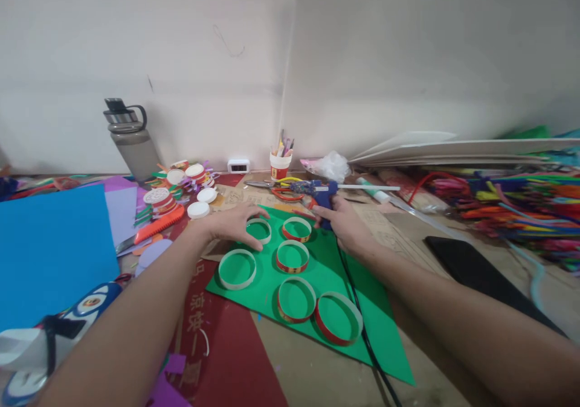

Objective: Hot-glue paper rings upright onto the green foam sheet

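Observation:
Several paper rings stand on a green sheet (326, 262), some showing red printed outsides. My left hand (233, 223) curves around the back left ring (267, 232), its thumb at the near side and its fingers at the far side. In front of that hand is another pale ring (237, 269). My right hand (347, 223) is wrapped round the handle of a blue glue gun (324, 200), beyond the sheet's rear edge. A white glue stick (369, 188) sticks out of the gun towards the right. Its black cord (351, 280) runs down across the green sheet.
Left are a blue sheet (54, 250), an orange cutter knife (158, 224), decorated cups (159, 200) and a water bottle (133, 147). Pliers and a pen cup (281, 166) stand behind. A black phone-like slab (480, 274) and colourful pipe cleaners (512, 201) lie right.

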Available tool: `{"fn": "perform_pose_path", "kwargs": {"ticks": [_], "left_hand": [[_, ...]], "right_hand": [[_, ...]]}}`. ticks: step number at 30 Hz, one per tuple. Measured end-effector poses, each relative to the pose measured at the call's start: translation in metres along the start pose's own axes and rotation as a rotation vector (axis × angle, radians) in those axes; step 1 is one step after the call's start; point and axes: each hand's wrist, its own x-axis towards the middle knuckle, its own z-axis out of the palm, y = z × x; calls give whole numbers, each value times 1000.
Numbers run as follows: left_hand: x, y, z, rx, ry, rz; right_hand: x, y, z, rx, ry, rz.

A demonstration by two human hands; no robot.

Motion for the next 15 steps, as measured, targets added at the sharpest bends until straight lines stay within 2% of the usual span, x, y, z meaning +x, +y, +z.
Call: {"fn": "perform_pose_path", "kwargs": {"ticks": [6, 11, 15], "left_hand": [[1, 5, -2, 36, 20, 12], [-5, -10, -10, 53, 56, -48], [-10, -11, -16, 58, -3, -106]], "right_hand": [[-1, 2, 3, -28, -28, 7], [0, 1, 1, -60, -28, -20], [0, -1, 0, -63, -30, -29]]}}
